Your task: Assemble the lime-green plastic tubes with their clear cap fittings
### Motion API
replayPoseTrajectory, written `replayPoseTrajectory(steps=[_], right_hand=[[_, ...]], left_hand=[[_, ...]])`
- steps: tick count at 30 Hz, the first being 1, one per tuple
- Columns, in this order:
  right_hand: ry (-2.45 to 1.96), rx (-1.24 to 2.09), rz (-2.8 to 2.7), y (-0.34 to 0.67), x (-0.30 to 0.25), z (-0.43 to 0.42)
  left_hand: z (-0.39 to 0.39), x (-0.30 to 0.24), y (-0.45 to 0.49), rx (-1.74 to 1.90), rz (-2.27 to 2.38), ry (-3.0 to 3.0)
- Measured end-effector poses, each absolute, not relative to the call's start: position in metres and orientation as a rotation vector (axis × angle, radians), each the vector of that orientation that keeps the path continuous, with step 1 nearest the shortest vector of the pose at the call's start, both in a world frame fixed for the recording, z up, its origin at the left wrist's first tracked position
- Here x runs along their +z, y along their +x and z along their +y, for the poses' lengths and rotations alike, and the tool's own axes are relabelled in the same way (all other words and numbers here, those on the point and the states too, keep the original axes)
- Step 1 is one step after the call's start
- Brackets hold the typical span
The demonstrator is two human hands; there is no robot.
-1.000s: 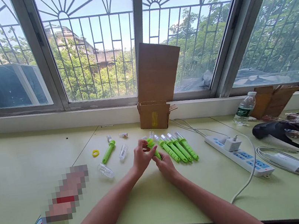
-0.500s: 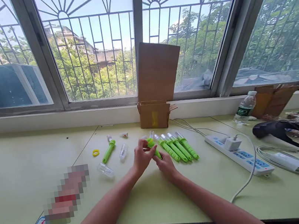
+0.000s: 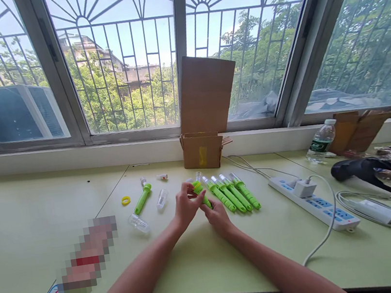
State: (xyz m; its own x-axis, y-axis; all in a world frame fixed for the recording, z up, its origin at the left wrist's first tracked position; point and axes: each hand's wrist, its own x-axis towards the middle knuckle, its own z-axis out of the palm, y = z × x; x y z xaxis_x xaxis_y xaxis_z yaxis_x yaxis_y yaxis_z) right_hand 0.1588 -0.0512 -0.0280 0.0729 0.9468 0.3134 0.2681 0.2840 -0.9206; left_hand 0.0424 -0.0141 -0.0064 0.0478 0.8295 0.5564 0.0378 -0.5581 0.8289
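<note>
- Here's the pale yellow-green bench (image 3: pixel 184 270), and I'd call the work past halfway: four pieces lined up, one in hand, one waiting.
- Over to the row of four bright-green plastic tubes with clear tips (image 3: pixel 238 195), just right of the hands; these look finished.
- Centre stage, the grip! The left hand (image 3: pixel 185 206) pinches finger and thumb, the right hand (image 3: pixel 216 216) closes around the lower end; both are clamped, no gap showing.
- And what they clamp: a tilted bright-green plastic tube with a yellow band (image 3: pixel 197 186) near its top, seemingly mid-assembly; fingers hide too much to see any clear tip.
- Out left, a lone plain green plastic tube (image 3: pixel 142 199) lies apart, apparently left to do.
- Near it, loose: a clear plastic cup (image 3: pixel 138 224), a clear plastic cylinder (image 3: pixel 162 199), a little white piece with red marking (image 3: pixel 162 177).
- Tiniest, a round yellow ring (image 3: pixel 125 200), unfitted, left of that lone tube.
</note>
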Motion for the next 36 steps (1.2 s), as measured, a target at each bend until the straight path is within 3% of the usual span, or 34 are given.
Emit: replayPoseTrajectory(steps=[13,36], right_hand=[[-1.121,1.0,-1.302,0.156,-0.026,-0.055],[-1.132,1.087,-1.265,0.156,-0.02,-0.059]], left_hand=[[-0.015,-0.006,0.043,1.589,0.889,1.69],[-0.014,-0.008,0.043,1.641,0.889,1.765]])
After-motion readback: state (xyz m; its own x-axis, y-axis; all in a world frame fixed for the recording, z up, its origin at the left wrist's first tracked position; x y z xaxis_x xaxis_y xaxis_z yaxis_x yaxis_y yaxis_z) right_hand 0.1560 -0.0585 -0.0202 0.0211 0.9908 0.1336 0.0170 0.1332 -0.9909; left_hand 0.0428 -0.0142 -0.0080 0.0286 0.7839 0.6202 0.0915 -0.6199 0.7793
